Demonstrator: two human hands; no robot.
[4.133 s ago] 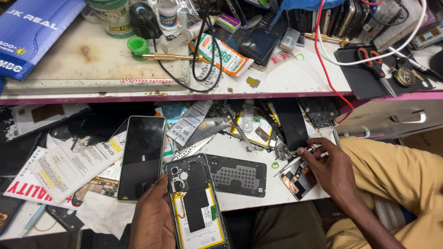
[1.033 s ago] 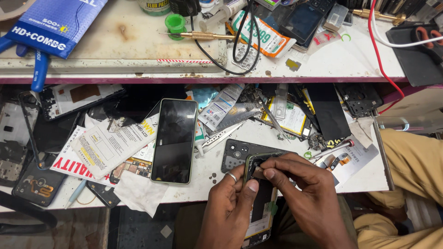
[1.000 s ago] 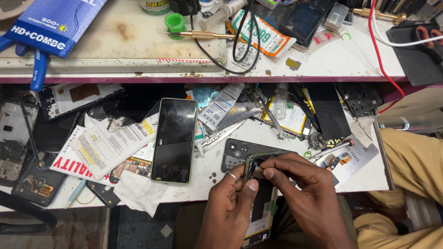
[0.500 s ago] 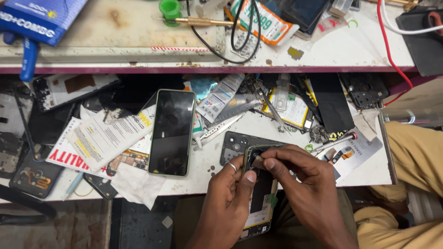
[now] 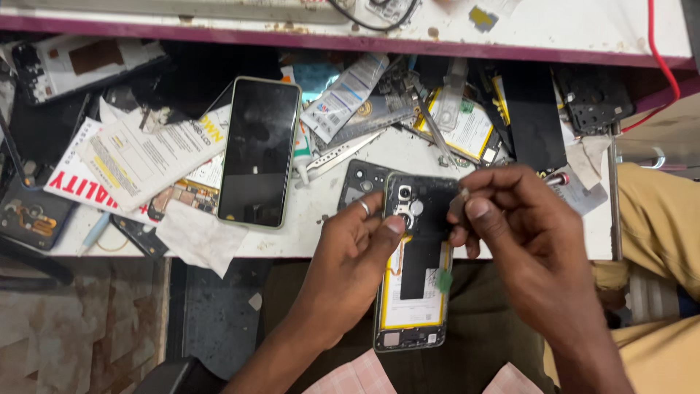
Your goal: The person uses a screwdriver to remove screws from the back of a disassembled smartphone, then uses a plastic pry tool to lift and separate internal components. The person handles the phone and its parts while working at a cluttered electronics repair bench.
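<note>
An opened phone with its back off, showing a yellow-edged battery and black boards, sits over my lap at the front edge of the pulled-out drawer. My left hand grips its left side, thumb pressed near the camera module at the top. My right hand is at the phone's upper right corner, thumb and forefinger pinched on a small pale part. A whole phone with a dark screen lies face up to the left.
The drawer is littered with printed leaflets, a black back cover, a spare battery, metal tweezers, a white tissue and circuit boards. A red cable hangs at the right.
The view has tilted down and closed in on the drawer. Both hands stay on the opened phone; my right hand has pulled back slightly to the right, pinching the small part.
</note>
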